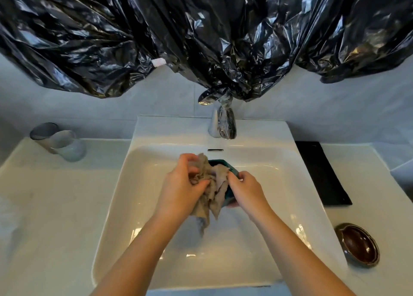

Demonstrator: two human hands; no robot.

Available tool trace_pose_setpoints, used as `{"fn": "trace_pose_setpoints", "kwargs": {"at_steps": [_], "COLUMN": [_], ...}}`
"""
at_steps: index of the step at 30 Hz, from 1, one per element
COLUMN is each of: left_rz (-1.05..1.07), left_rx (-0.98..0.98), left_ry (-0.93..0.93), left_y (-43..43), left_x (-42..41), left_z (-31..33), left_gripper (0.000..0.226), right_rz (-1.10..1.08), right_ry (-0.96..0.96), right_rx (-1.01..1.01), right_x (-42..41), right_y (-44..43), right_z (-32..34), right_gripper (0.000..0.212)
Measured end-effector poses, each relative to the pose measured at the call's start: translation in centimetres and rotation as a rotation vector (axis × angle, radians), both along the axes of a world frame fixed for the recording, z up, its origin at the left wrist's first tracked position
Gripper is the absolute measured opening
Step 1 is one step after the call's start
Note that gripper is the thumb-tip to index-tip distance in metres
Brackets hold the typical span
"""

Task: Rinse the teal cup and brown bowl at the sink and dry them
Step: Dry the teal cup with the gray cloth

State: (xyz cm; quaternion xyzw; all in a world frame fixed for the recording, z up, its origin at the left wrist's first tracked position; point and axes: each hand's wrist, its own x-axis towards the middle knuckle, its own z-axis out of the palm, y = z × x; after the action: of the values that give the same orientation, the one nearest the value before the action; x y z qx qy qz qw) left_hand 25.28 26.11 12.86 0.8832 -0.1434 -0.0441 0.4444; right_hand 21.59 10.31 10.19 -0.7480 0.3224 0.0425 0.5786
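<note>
Teal cup (233, 173) over sink (290, 184), cloth (214, 184) inside; brown bowl (359, 244) R.

— Where did we hold the cup (220, 162)?
— Over the sink (156, 206), before the tap (222, 126), cloth (212, 190) stuffed in it.
— And the bowl (357, 243)?
— On the surface (55, 206) right of the sink; we had two tumblers (60, 142) left of it.

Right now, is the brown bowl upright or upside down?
Upright: the brown bowl sits on the counter, glossy inside facing up.

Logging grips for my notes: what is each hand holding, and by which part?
The left hand grips the bunched beige cloth by its middle; the right hand holds the teal cup by its side wall.
</note>
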Motion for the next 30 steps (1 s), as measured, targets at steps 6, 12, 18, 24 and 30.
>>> {"fn": "trace_pose_setpoints", "kwargs": {"at_steps": [6, 12, 18, 24, 30], "left_rz": [-0.606, -0.714, -0.654, -0.508, -0.36], "left_rx": [0.252, 0.478, 0.286, -0.054, -0.453], "left_ry": [-0.469, -0.607, -0.449, 0.032, 0.433], "left_y": [-0.7, -2.7, -3.1, -4.3, -4.6], "left_x": [1.2, 2.6, 2.4, 1.8, 1.3], "left_z": [-4.6, -6.8, -6.2, -6.0, -6.6], "left_gripper": [0.045, 0.044, 0.034, 0.037, 0.03], "right_rz": [-0.035, 0.01, 0.1, 0.067, 0.002], "right_ry": [-0.002, 0.054, 0.012, -0.096, -0.118], "right_rx": [0.018, -0.073, 0.393, 1.123, 0.834], "right_x": [-0.1, 0.6, 2.0, 2.1, 1.9], "right_y": [-2.1, -2.8, -3.8, -4.0, -2.6], "right_z": [-0.8, -2.1, -3.2, -3.5, -4.5], "right_gripper": [0.036, 0.034, 0.054, 0.051, 0.045]}}
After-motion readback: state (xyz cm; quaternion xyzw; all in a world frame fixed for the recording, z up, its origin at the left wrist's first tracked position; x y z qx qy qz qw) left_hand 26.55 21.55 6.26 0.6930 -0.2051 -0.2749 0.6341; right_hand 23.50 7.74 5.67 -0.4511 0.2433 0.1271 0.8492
